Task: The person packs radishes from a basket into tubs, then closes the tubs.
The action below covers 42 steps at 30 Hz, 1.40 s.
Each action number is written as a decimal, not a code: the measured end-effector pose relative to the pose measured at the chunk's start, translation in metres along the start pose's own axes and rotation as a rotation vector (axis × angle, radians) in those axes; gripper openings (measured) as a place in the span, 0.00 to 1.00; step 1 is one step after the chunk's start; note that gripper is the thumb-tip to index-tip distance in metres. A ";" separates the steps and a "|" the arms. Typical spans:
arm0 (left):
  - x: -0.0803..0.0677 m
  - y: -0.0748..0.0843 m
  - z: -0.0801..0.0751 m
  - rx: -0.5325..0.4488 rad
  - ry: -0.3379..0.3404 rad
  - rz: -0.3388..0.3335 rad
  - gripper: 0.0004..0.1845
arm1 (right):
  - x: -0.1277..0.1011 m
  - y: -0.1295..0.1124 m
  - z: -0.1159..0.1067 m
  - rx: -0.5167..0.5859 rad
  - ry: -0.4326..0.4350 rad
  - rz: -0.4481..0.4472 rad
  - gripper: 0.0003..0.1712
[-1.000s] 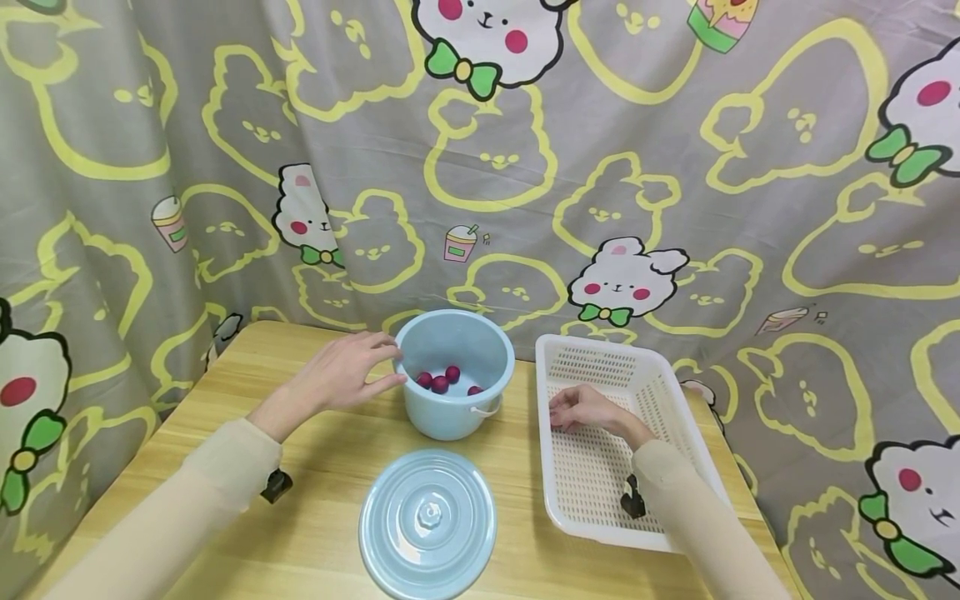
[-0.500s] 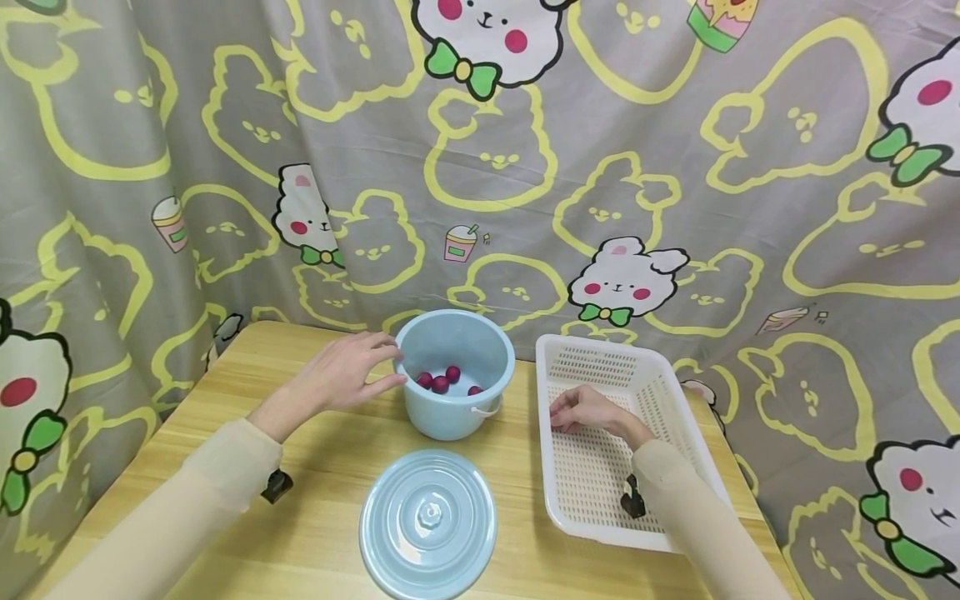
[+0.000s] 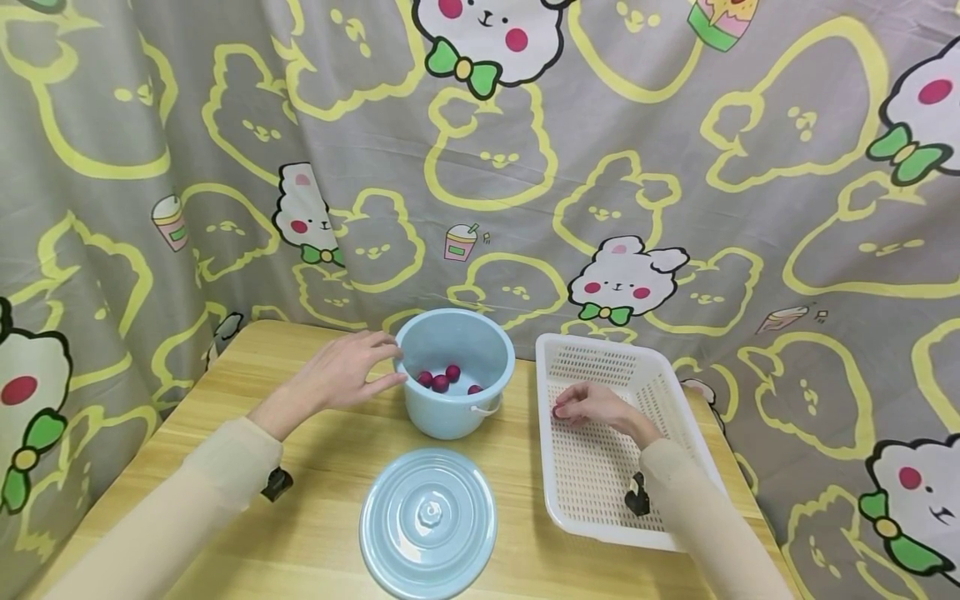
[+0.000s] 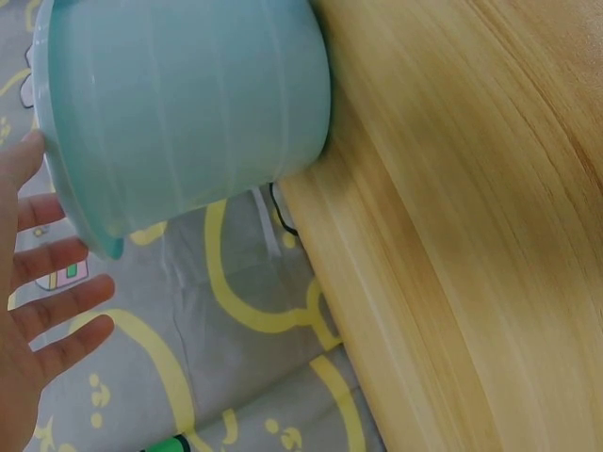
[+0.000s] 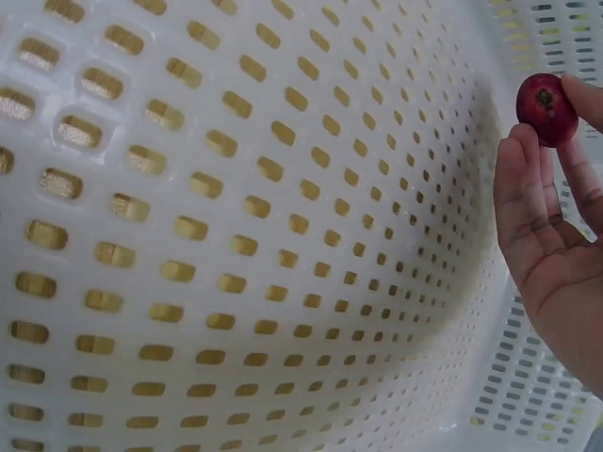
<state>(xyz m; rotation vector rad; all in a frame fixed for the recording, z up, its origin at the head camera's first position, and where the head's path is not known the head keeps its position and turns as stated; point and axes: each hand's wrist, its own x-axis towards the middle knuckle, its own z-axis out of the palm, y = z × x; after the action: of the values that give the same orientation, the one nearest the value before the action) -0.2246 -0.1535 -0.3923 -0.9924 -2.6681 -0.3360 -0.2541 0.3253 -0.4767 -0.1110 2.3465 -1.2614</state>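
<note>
In the right wrist view, my right hand (image 5: 565,245) pinches a small, dark red radish (image 5: 546,105) between thumb and fingertips. The head view has this hand inside the white plastic basket (image 3: 548,467), by its left wall. My left hand (image 3: 341,372) rests its fingertips at the left rim of a light blue bucket (image 3: 444,421), the fingers spread and fairly straight. The left wrist view also has this hand (image 4: 38,320) beside the rim. Several radishes (image 3: 440,383) lie on the bucket's floor.
A round light blue lid (image 3: 427,554) with a small knob lies on the wooden table (image 3: 315,517), in front of the bucket. The bucket's thin white handle (image 3: 489,409) hangs at its right side. A patterned grey curtain (image 3: 390,133) stands close behind the table.
My right hand has come up slightly inside the basket, and the radish in its fingers now shows. My left hand, the bucket and the lid have stayed put.
</note>
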 end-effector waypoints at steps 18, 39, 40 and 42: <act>0.000 0.001 -0.001 0.000 -0.007 -0.002 0.22 | -0.014 -0.018 -0.014 0.051 0.061 -0.060 0.23; 0.000 0.003 -0.002 -0.001 -0.023 -0.016 0.24 | -0.025 -0.055 -0.024 0.134 0.068 -0.181 0.23; 0.000 0.003 -0.003 -0.002 -0.023 -0.016 0.24 | -0.026 -0.057 -0.024 0.134 0.072 -0.189 0.24; 0.000 0.003 -0.003 -0.001 -0.023 -0.016 0.24 | -0.027 -0.061 -0.024 0.132 0.078 -0.206 0.24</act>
<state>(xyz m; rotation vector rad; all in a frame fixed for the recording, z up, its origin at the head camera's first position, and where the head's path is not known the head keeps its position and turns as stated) -0.2221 -0.1521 -0.3892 -0.9814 -2.6981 -0.3320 -0.2496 0.3165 -0.4067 -0.2706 2.3575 -1.5408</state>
